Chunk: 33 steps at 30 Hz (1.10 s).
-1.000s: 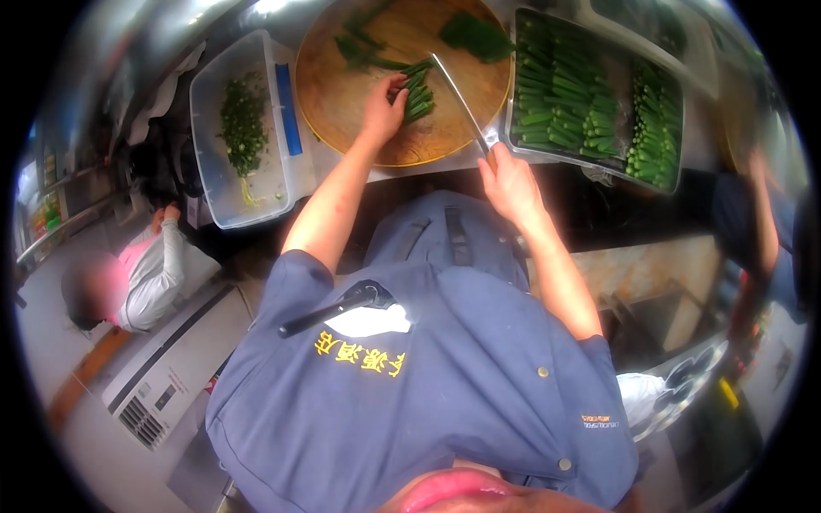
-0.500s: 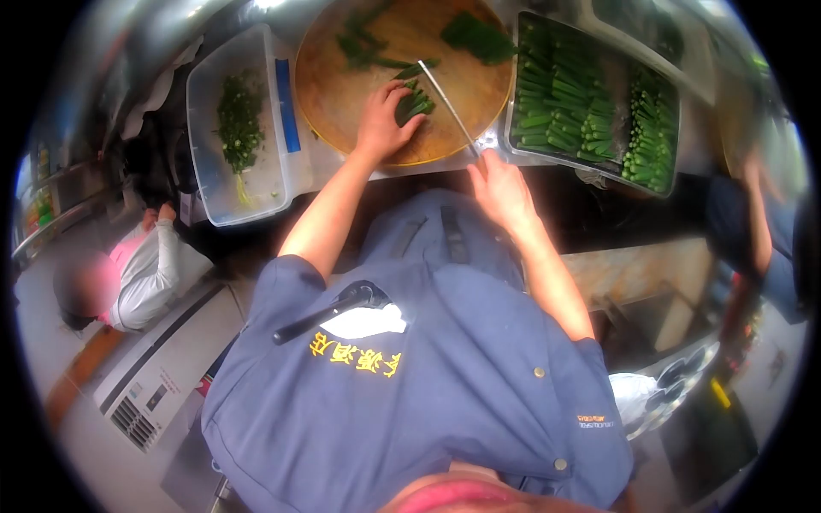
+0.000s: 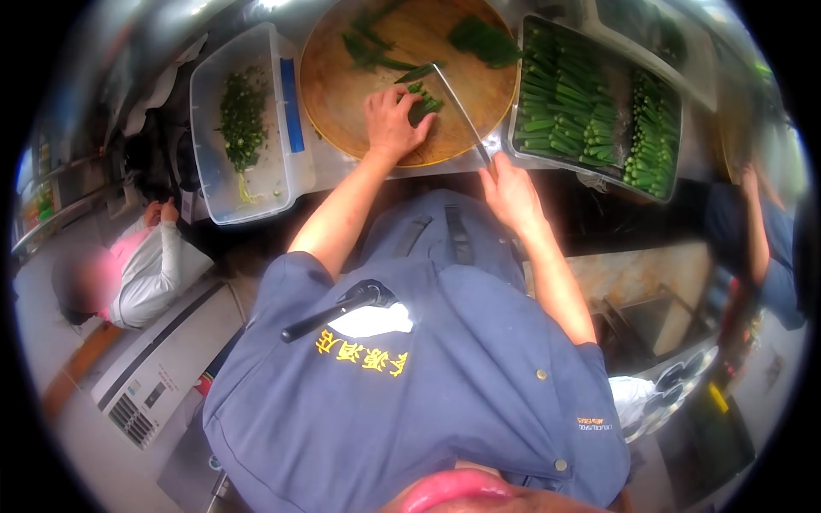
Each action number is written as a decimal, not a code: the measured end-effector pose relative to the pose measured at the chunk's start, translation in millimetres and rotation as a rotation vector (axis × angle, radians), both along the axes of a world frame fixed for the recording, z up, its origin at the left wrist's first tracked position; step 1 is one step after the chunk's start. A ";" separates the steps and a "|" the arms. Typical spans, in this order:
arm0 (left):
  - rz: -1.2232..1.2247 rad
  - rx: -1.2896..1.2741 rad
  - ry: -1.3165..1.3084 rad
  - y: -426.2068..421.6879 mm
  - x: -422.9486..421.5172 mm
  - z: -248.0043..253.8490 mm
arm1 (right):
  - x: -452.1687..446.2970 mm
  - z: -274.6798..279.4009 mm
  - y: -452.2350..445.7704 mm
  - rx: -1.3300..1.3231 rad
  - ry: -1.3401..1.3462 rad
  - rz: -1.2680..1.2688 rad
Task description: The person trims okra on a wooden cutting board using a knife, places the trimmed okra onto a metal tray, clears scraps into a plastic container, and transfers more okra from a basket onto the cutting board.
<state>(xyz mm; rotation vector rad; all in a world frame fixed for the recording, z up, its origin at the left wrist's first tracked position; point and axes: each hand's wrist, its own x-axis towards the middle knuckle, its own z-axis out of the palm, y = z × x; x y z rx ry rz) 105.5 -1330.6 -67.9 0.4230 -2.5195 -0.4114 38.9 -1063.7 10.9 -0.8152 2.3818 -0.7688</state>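
Observation:
On the round wooden board (image 3: 342, 103), my left hand (image 3: 394, 124) is curled around a small bunch of green pods (image 3: 425, 102). My right hand (image 3: 511, 190) grips the handle of a knife (image 3: 459, 109), whose blade slants up and left over the board, just right of the bunch. A loose green piece (image 3: 415, 74) lies by the blade's far end. Dark green trimmings (image 3: 366, 53) rest at the board's upper left, and a larger dark green heap (image 3: 481, 40) sits at its upper right.
Right of the board is a tray (image 3: 613, 173) of green pods in rows. At left stands a clear bin (image 3: 205, 158) with chopped greens (image 3: 243, 120) and a blue clip. One person (image 3: 150, 278) is at far left; another person's arm (image 3: 754, 224) shows at far right.
The bunch under my left hand is more covered and gathered lower than a second ago, with a green piece now apart above it. The knife swung left, then back right.

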 end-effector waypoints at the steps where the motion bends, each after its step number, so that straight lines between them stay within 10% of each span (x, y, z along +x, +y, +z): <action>1: 0.010 0.014 -0.005 -0.2 -0.7 0.7 | 0.5 -1.0 0.7 -0.001 -0.004 -0.003; 33: -0.108 0.507 -0.021 -49.4 -6.7 -28.5 | 24.0 -0.4 -4.0 -0.011 0.032 0.018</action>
